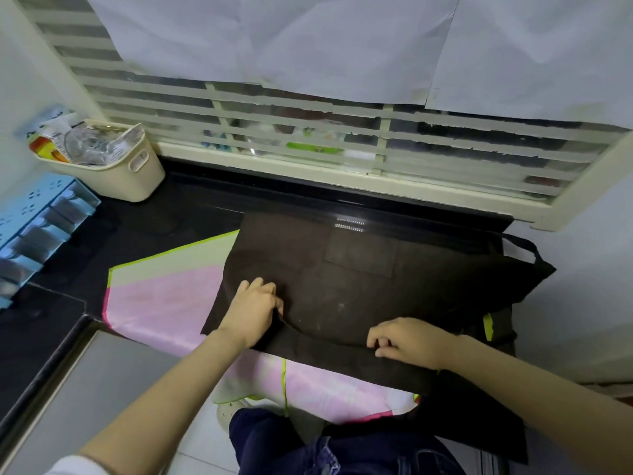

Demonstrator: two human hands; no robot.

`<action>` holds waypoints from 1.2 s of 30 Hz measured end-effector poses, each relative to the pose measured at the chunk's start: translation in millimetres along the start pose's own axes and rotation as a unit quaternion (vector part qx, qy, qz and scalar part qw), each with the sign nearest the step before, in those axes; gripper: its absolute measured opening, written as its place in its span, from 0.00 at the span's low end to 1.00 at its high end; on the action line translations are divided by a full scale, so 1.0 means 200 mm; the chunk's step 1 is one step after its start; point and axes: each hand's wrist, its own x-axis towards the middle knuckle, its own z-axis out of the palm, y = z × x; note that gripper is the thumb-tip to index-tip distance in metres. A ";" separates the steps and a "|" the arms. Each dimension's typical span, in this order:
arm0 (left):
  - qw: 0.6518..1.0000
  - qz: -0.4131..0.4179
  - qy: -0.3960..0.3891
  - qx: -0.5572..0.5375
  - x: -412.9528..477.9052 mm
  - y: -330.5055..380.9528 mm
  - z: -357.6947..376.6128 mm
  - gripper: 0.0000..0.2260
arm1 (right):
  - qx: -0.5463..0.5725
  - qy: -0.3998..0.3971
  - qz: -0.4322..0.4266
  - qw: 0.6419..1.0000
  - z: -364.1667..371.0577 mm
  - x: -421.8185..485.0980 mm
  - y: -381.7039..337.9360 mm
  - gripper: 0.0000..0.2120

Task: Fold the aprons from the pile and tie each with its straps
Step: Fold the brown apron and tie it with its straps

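A dark brown apron (346,286) with a sewn pocket lies spread on the black counter (144,228), its near edge folded over into a band. My left hand (255,308) grips the fabric at the fold's left end. My right hand (406,339) pinches the folded band further right. A black strap (524,246) loops out at the apron's far right corner. Underneath lies a pink apron (161,303) with lime and magenta trim, hanging over the counter's front edge.
A cream basket (137,173) with packets stands at the back left, beside a blue drawer unit (37,221). A slatted window (308,138) runs behind the counter. More dark fabric (479,423) hangs off the front right. My legs in jeans are below.
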 end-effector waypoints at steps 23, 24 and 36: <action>0.834 -0.457 0.017 -0.309 -0.30 -0.20 0.22 0.18 | -0.117 0.033 0.108 0.987 0.21 0.38 -0.24 0.30; 0.808 -0.470 0.023 -0.355 -0.29 -0.20 0.22 0.19 | -0.119 0.026 0.118 0.985 0.22 0.39 -0.24 0.31; 0.757 -0.440 0.126 -0.467 -0.27 -0.21 0.21 0.27 | -0.162 0.014 0.130 0.978 0.24 0.37 -0.25 0.31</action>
